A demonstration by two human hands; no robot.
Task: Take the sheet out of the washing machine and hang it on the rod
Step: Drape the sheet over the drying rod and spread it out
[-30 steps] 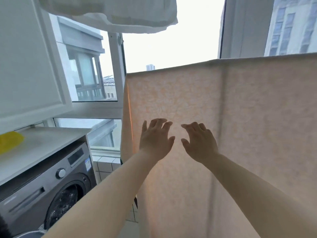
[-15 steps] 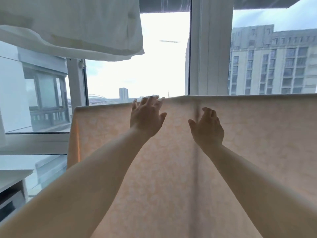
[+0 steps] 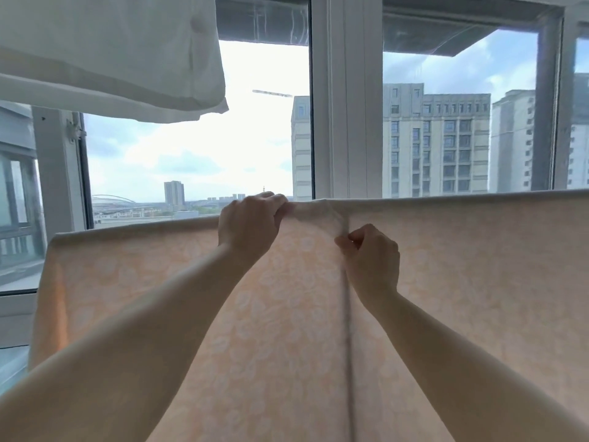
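A peach sheet with a pale floral print hangs folded over a rod, which the fabric hides. Its top fold runs across the whole view, sloping down to the left. My left hand grips the top fold near the middle, fingers curled over the edge. Just right of it and slightly lower, my right hand pinches the fabric beside a dark vertical crease. The cloth bunches a little between the two hands. The washing machine is out of view.
White bedding hangs overhead at the upper left. Behind the sheet stand large windows with a thick white frame post; buildings and sky lie beyond. A window ledge shows at the far left.
The view has tilted up and the washing machine has left the frame. Both hands rose from flat on the sheet's face to its top fold and closed on the fabric.
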